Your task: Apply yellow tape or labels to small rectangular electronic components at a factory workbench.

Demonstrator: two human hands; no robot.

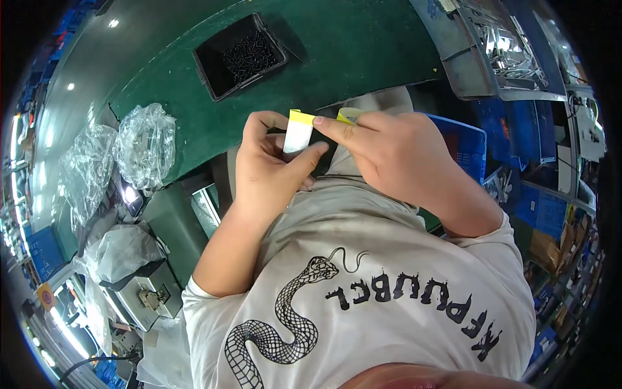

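Closed round a small flat white piece [298,137], my left hand [262,159] keeps it upright above my lap. Along its top edge lies yellow tape [300,117]. One finger of my right hand [395,142] presses at the right end of that edge. A curled yellow strip [348,114] shows behind the right hand's fingers, and the hand appears to grip it. Whether this strip joins the tape on the piece is hidden by the fingers.
A black bin [216,87] of small black parts stands on the green table [350,52]. Clear plastic bags [146,146] lie at the left. A grey tray [470,72] of metal parts is at the far right, near a blue crate [478,139].
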